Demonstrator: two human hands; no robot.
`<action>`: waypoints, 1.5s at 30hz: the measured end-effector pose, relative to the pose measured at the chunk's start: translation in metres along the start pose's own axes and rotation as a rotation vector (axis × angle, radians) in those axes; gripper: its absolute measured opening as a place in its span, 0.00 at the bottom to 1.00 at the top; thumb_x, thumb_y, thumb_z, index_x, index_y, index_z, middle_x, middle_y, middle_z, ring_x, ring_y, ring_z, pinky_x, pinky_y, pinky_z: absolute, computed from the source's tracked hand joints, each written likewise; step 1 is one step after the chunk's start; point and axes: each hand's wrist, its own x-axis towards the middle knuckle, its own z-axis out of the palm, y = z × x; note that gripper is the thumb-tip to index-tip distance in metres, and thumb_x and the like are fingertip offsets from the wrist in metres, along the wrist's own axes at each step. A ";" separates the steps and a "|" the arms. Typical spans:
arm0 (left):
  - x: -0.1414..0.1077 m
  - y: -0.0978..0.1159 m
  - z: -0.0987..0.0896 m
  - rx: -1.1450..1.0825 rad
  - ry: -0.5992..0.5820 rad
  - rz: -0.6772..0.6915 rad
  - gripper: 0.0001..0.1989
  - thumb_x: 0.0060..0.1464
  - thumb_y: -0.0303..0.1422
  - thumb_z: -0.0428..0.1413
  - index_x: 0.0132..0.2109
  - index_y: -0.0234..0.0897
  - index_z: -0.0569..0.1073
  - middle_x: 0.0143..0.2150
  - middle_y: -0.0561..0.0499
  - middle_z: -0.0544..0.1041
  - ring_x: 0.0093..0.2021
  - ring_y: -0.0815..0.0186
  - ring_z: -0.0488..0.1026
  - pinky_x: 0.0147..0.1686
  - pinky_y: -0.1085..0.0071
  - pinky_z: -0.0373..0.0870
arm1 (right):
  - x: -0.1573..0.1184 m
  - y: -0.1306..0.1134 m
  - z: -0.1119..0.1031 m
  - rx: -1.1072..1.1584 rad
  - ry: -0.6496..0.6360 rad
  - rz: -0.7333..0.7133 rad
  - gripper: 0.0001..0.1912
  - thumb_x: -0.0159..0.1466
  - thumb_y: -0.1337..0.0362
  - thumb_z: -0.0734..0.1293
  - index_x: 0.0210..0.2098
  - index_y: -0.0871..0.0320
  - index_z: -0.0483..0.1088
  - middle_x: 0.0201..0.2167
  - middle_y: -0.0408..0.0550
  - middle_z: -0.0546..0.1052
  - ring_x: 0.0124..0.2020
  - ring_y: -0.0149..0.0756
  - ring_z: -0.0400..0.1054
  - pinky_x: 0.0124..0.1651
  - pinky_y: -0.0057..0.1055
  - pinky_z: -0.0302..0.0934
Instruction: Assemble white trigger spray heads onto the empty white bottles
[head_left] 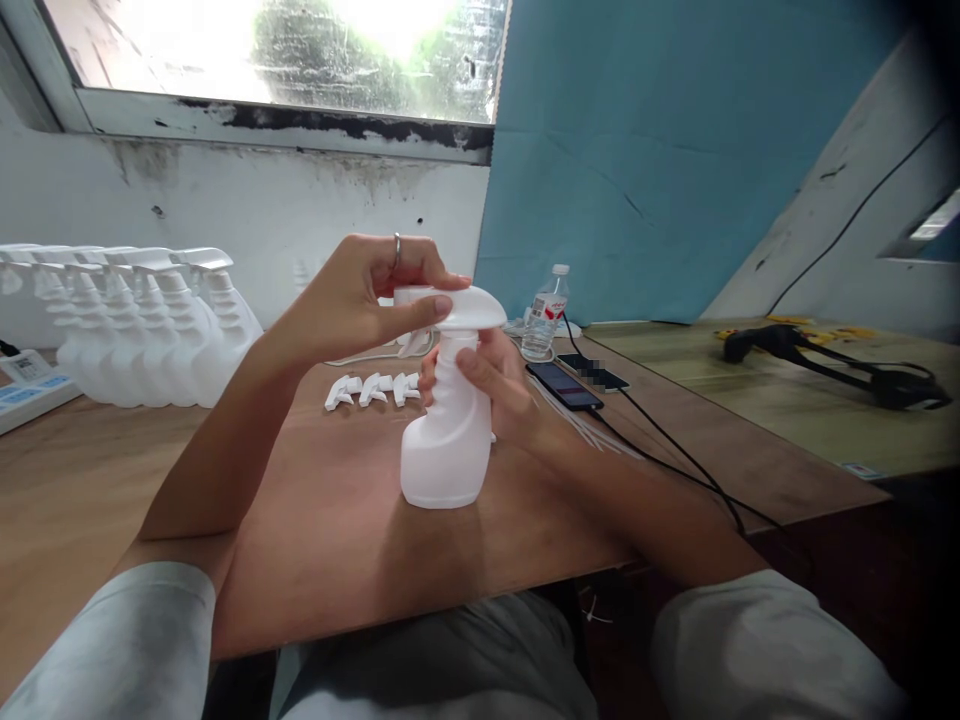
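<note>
Gripping the contoured neck of a frosted white plastic bottle – right hand fingers wrapped round it, left hand fingers pinching the smooth, rounded spray head on top. Bottle upright over the brown tabletop, can't tell if base touches. Three angular white trigger pieces behind; row of similar bottles at left.

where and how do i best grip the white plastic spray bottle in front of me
By its narrow neck, from the right, I'd say: the white plastic spray bottle is roughly upright, and the neck is slimmer than the wide base, with wavy finger grooves. The right hand wraps it there; the left hand holds the white curved spray head.
</note>
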 end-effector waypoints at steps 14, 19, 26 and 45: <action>-0.001 0.006 -0.002 0.043 -0.013 0.001 0.09 0.49 0.35 0.63 0.33 0.36 0.72 0.30 0.51 0.74 0.47 0.54 0.76 0.43 0.58 0.77 | 0.000 0.003 0.003 0.000 0.007 -0.043 0.16 0.62 0.56 0.69 0.42 0.55 0.63 0.25 0.41 0.72 0.23 0.31 0.69 0.25 0.30 0.67; -0.002 0.002 -0.002 0.099 -0.026 0.030 0.10 0.52 0.38 0.61 0.32 0.36 0.71 0.33 0.49 0.75 0.44 0.58 0.76 0.40 0.63 0.78 | 0.000 0.005 -0.001 0.075 -0.047 -0.025 0.16 0.62 0.56 0.69 0.43 0.56 0.63 0.27 0.42 0.73 0.25 0.31 0.70 0.27 0.30 0.68; -0.006 0.007 -0.002 0.187 -0.059 -0.025 0.09 0.56 0.37 0.58 0.33 0.35 0.69 0.34 0.51 0.74 0.48 0.59 0.76 0.44 0.67 0.76 | 0.001 0.005 -0.003 0.091 -0.088 -0.010 0.11 0.63 0.58 0.68 0.37 0.60 0.66 0.26 0.44 0.72 0.24 0.31 0.69 0.27 0.30 0.67; -0.004 -0.003 -0.005 0.077 -0.078 0.007 0.09 0.56 0.36 0.59 0.36 0.35 0.70 0.40 0.49 0.76 0.41 0.65 0.77 0.40 0.68 0.77 | 0.027 0.009 -0.021 0.261 -0.462 0.319 0.13 0.56 0.59 0.69 0.36 0.60 0.68 0.26 0.44 0.71 0.28 0.32 0.68 0.29 0.27 0.63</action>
